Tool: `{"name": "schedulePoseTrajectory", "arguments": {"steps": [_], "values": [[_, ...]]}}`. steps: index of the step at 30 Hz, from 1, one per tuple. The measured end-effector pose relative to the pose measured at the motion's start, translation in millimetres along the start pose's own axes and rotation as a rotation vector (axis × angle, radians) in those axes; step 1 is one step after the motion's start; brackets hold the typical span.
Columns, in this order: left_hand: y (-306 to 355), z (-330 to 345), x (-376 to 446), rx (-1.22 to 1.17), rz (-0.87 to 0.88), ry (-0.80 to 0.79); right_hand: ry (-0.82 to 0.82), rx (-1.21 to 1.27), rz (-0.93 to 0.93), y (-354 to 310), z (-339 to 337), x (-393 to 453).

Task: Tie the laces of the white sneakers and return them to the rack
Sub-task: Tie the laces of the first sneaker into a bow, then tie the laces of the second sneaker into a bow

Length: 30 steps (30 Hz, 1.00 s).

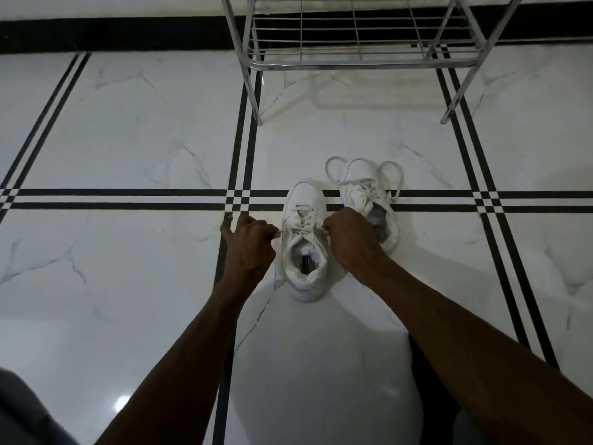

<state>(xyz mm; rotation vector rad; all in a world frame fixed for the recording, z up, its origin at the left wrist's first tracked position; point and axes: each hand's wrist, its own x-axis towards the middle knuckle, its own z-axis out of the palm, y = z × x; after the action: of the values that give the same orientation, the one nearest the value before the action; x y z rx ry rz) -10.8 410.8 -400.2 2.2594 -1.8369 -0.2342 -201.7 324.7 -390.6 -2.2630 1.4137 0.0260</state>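
Two white sneakers stand on the marble floor. The near sneaker points away from me, its opening facing up. My left hand pinches a lace end at its left side, and my right hand pinches the other lace end at its right side; the lace runs taut between them across the tongue. The far sneaker sits just behind and to the right, partly hidden by my right hand, with two big lace loops lying beside its toe.
A metal wire shoe rack stands at the top centre against a black skirting, its lowest shelf bare. Its front legs reach the floor at left and right. White marble tiles with black stripes surround the shoes.
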Motion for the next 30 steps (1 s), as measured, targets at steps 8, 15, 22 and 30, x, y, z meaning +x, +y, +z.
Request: {"name": "schedulePoseTrajectory", "arguments": {"steps": [8,15,22,30], "values": [[10,-13,3,-0.765,-0.267,-0.170,0.006,0.258,0.185,-15,-8,-18],[12,-21,20,-0.602,-0.364,0.087,0.000,0.496,0.173,-25,-24,-15],[110,-18,52,-0.669,-0.063,0.087,0.520,0.471,0.325,45,-87,-18],[169,19,73,-0.716,-0.113,-0.119,0.237,0.574,0.427,79,-74,-16]]}}
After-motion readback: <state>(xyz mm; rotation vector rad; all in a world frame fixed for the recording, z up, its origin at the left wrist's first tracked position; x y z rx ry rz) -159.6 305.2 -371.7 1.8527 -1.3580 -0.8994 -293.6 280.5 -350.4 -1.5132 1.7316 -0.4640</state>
